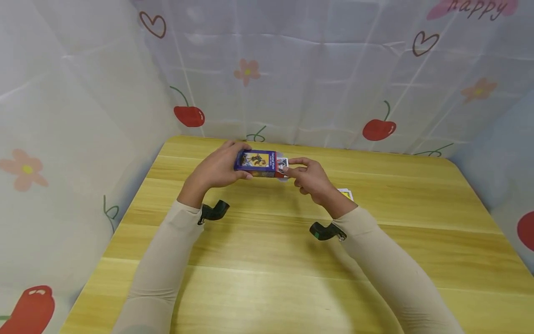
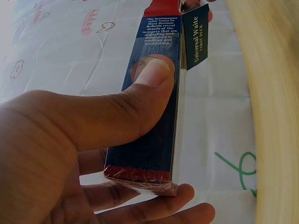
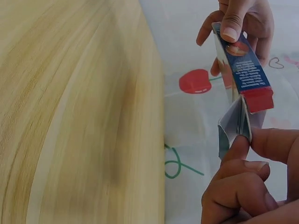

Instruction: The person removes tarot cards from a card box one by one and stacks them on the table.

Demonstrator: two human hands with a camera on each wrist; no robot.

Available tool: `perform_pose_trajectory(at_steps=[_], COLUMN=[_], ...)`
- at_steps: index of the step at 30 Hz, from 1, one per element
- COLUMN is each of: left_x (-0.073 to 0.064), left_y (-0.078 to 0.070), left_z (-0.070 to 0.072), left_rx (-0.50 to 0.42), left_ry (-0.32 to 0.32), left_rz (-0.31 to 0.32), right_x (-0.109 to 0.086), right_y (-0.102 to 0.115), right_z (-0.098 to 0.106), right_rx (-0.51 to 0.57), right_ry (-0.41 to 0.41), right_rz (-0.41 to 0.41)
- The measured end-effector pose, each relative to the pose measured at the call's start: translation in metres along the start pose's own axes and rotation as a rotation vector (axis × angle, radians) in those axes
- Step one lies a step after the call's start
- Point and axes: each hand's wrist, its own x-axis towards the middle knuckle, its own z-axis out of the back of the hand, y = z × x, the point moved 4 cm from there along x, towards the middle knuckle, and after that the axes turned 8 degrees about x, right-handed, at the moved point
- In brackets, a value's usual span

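My left hand grips a dark blue tarot card box by its closed end. In the left wrist view the thumb presses the printed narrow side of the box, and the fingers lie behind and under it. At the other end the box stands open, its flap folded out. Cards stick partly out of that opening. Between thumb and fingertips my right hand pinches these cards; in the right wrist view their thin edge shows beside the flap. How many cards it holds I cannot tell.
Beyond my right wrist a few cards lie on the wooden table, partly hidden by the arm. A white curtain printed with cherries, flowers and hearts hangs along the table's back and sides. Each sleeve carries a black wrist mount.
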Motion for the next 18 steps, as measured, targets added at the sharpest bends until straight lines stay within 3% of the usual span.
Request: perform_pose_trajectory(at_steps=[6,14,18], left_x=[-0.001,0.000,0.000], left_y=[0.001,0.003,0.002], left_z=[0.001,0.000,0.001], left_rx=[-0.001,0.001,0.005], left_ry=[0.003,-0.001,-0.002], left_rz=[0.004,0.023,0.028], right_x=[-0.005,-0.010,-0.012], right_y=[0.001,-0.001,-0.003], right_z=[0.003,0.010,0.009], right_rx=[-0.001,-0.024,0.016], right_ry=[-0.047,-0.232,-0.249], right_rz=[0.044,0.193,0.201])
